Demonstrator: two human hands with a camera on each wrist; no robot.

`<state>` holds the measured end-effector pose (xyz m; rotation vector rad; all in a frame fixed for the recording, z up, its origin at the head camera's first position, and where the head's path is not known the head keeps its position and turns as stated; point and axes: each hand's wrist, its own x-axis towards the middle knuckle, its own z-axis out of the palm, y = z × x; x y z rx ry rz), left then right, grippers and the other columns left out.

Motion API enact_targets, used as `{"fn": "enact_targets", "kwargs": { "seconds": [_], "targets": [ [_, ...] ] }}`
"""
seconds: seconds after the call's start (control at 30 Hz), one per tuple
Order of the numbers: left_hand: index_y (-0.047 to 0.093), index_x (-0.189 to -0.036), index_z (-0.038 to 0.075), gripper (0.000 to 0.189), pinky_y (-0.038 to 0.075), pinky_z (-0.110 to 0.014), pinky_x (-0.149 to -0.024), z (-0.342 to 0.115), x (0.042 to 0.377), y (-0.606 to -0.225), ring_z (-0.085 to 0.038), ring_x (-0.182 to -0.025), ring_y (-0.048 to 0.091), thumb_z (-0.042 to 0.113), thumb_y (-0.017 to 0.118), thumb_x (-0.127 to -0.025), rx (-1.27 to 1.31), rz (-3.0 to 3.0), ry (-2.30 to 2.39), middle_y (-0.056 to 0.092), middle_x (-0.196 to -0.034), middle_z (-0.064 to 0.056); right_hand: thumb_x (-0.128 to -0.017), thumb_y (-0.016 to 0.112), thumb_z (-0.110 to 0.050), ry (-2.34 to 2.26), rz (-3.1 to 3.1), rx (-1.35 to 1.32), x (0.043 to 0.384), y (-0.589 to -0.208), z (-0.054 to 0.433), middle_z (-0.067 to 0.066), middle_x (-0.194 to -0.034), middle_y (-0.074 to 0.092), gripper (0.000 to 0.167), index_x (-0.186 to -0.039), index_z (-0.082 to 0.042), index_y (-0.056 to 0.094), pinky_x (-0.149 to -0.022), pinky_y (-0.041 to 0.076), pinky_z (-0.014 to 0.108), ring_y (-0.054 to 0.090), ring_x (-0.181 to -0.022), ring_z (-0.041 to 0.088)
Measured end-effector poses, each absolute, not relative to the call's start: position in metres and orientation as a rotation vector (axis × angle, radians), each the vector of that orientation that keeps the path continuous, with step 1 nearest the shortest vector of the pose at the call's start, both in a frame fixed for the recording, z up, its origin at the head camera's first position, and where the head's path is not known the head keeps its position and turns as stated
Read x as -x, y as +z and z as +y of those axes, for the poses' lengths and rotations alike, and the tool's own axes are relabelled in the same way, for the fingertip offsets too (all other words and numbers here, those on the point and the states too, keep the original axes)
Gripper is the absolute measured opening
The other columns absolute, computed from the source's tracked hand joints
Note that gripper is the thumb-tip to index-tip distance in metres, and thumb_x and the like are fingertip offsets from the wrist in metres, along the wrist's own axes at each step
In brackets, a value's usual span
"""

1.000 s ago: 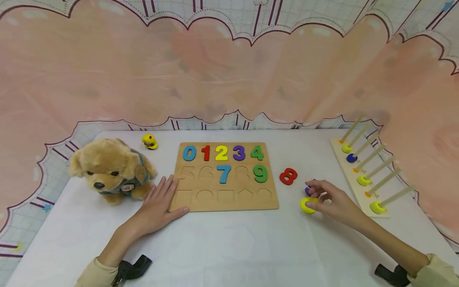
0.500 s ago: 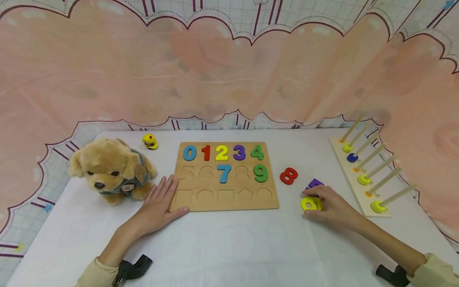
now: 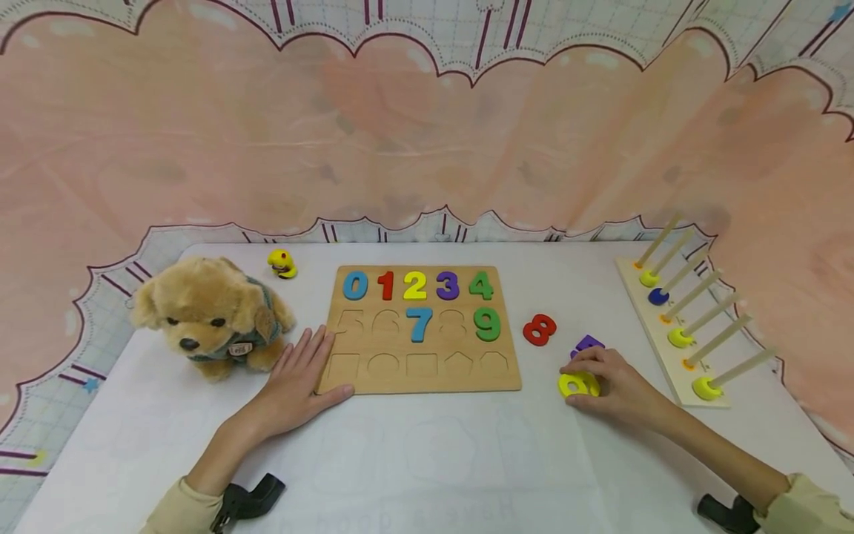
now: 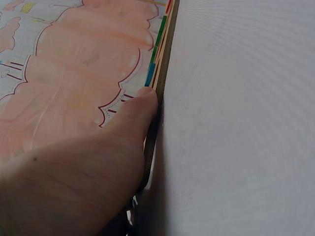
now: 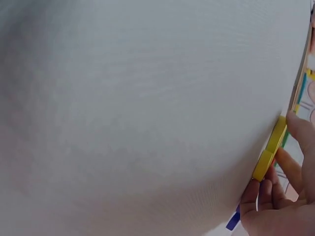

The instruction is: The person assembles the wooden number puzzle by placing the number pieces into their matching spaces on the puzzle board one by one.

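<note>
Viewing from right wrist alone shows the pinched yellow numeral (image 5: pixel 273 142) edgewise.

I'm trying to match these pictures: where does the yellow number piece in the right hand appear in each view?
Head: the yellow number piece is right of centre, below the middle, in the right hand.
Left wrist: not in it.
Right wrist: toward the right edge, below the middle, in that hand.
Shared landmark: the wooden board, edge-on in both wrist views.
</note>
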<state>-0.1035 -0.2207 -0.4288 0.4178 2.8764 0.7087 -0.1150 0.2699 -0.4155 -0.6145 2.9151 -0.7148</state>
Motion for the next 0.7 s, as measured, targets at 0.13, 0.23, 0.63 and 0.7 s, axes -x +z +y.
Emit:
{"fn": "enact_targets", "kwargs": {
  "seconds": [0.13,0.23,0.63,0.7],
  "targets": [
    [0.014,-0.156,0.004,0.094,0.002,-0.062,-0.119,-0.221,0.103,-0.428,-0.042,-0.151,0.002,0.060,0.054,-0.091,-0.420,2.879,0.704,0.007,-0.163,-0.020,-0.073,0.084,-0.033,-0.696,2.918,0.653,0.114,-0.414,0.269,0.005,-0.114,0.059,0.041,-0.110,-0.018,0.072,-0.083,0.050,0.028,0.049,-0.107,0.026],
    [0.014,-0.156,0.004,0.094,0.002,-0.061,-0.119,-0.221,0.103,-0.428,-0.041,-0.151,0.002,0.060,0.054,-0.091,-0.417,2.875,0.708,0.006,-0.163,-0.020,-0.073,0.084,-0.032,-0.684,2.919,0.660,0.114,-0.413,0.269,0.005,-0.114,0.059,0.042,-0.110,-0.018,0.071,-0.083,0.051,0.028,0.049,-0.108,0.026],
    [0.015,-0.156,0.004,0.094,0.002,-0.062,-0.119,-0.220,0.103,-0.427,-0.041,-0.151,0.002,0.059,0.055,-0.091,-0.412,2.869,0.724,0.007,-0.163,-0.020,-0.072,0.085,-0.024,-0.685,2.936,0.623,0.121,-0.407,0.262,0.005,-0.114,0.061,0.041,-0.110,-0.017,0.072,-0.085,0.053,0.033,0.052,-0.108,0.025],
    [0.015,-0.156,0.004,0.094,0.002,-0.061,-0.119,-0.220,0.103,-0.427,-0.041,-0.151,0.002,0.059,0.055,-0.091,-0.413,2.871,0.721,0.007,-0.163,-0.020,-0.072,0.085,-0.023,-0.695,2.939,0.627,0.122,-0.405,0.258,0.004,-0.114,0.061,0.041,-0.110,-0.017,0.072,-0.086,0.054,0.033,0.051,-0.108,0.024]
  ]
}}
